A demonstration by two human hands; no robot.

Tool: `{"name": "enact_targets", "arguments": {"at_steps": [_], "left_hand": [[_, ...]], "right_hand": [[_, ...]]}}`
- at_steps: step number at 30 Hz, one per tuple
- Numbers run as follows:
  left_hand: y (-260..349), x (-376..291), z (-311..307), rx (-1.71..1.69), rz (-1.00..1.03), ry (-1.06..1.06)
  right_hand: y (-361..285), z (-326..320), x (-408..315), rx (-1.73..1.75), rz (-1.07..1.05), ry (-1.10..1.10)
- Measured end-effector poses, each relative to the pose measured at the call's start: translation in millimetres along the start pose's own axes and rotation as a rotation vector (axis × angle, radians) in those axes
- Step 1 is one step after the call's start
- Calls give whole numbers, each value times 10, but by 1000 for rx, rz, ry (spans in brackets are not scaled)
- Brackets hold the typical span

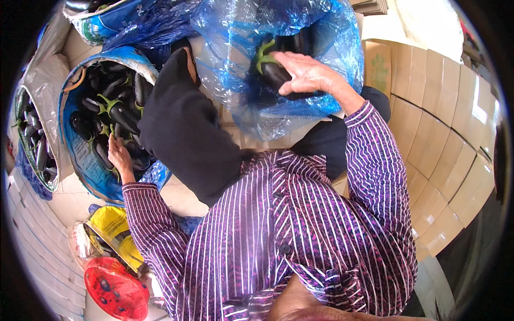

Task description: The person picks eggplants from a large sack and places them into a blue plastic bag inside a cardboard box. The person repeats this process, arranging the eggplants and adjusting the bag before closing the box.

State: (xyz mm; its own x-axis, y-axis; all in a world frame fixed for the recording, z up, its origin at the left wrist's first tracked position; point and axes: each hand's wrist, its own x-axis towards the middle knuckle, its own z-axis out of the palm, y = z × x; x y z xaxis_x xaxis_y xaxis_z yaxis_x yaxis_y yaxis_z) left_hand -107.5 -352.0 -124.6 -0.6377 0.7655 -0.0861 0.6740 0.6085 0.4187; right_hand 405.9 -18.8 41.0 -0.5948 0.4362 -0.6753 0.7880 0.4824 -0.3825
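My right hand (307, 74) lies over a dark purple eggplant (275, 75) with a green stem, at the opening of a blue plastic bag (225, 80). Its fingertips reach the stem end, and the thumb is on the near side. More dark eggplants are partly visible deeper in the bag. My left hand (119, 155) is in a large round blue-lined basket (72, 150) full of eggplants, its fingers near a green stem. How far these fingers close on an eggplant cannot be made out.
Stacked cardboard cartons (433, 116) stand on the right. At the far left is a pale sack (58, 92) holding eggplants. A yellow bag (110, 224) and a red bag (116, 289) lie at the lower left. My knees flank the plastic bag.
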Motion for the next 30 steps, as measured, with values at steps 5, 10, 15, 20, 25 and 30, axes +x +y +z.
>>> {"name": "enact_targets", "arguments": {"at_steps": [5, 10, 15, 20, 25, 30], "left_hand": [[281, 149, -79, 198, 97, 49], [2634, 218, -850, -509, 112, -68], [4059, -73, -1194, -665, 436, -429], [4431, -109, -75, -243, 1079, -623], [4512, -193, 569, 91, 1290, -690], [4654, -51, 24, 182, 1235, -675]], "right_hand": [[-226, 305, 208, -182, 31, 27], [-16, 454, -89, -60, 14, 196], [273, 573, -186, -17, 31, 152], [285, 317, -112, 139, -18, 41], [330, 212, -193, 344, 27, -74], [395, 112, -707, 427, -69, 181]]}}
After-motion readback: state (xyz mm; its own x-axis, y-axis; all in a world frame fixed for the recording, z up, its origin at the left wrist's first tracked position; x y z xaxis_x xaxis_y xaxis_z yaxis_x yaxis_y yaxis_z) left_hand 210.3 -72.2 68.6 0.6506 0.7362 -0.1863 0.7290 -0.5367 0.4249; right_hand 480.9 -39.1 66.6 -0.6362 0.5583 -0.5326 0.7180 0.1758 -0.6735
